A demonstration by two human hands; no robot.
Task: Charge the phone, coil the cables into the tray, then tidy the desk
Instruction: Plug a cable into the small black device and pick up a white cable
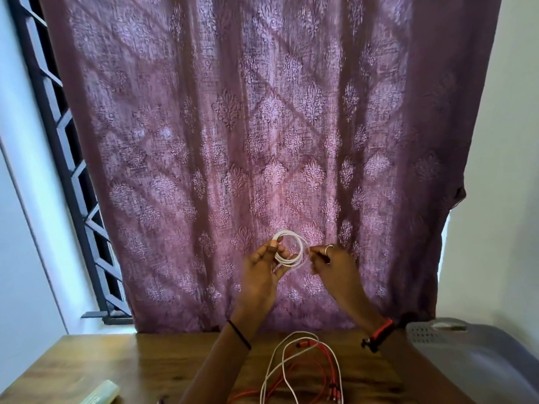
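Both my hands are raised in front of the curtain, above the desk. My left hand [261,268] grips a small coil of white cable [291,248] between thumb and fingers. My right hand [331,262] pinches the loose end of that same white cable at the coil's right side. Below, on the wooden desk [116,363], a loose white cable [275,371] and a red cable [309,364] lie tangled together. No phone or tray shows in the head view.
A purple patterned curtain [262,141] hangs behind the desk. A grey plastic unit [466,354] stands at the right. A pale translucent object [100,392] lies at the desk's front left. Dark window bars [58,126] run along the left.
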